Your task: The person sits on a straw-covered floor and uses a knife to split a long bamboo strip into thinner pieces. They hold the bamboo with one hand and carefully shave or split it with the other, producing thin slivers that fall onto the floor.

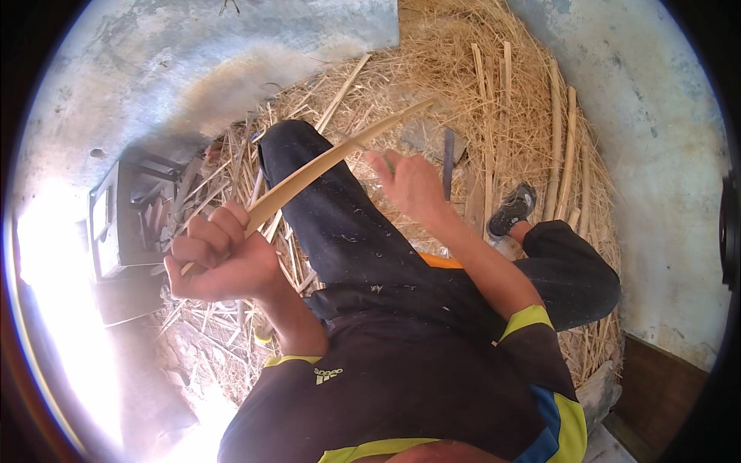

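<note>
A long split bamboo strip point(312, 169) slants up and to the right across my raised left knee. My left hand point(224, 255) is closed round its lower end, with a short piece showing below the fist. The strip's far tip reaches over the straw. My right hand point(411, 185) is curled beside the strip, just right of the knee, and looks slightly apart from it. A bit of green shows at its fingers, but the thing it holds is mostly hidden. Just beyond that hand is a dark narrow flat bar point(448, 162).
Straw and shavings point(455, 77) cover the floor. Several bamboo poles point(554, 139) lie along the right wall point(656, 177). A wooden frame point(123, 216) stands at the left beside bright light. My shoe point(512, 210) rests at the right, and an orange thing point(440, 261) shows between my legs.
</note>
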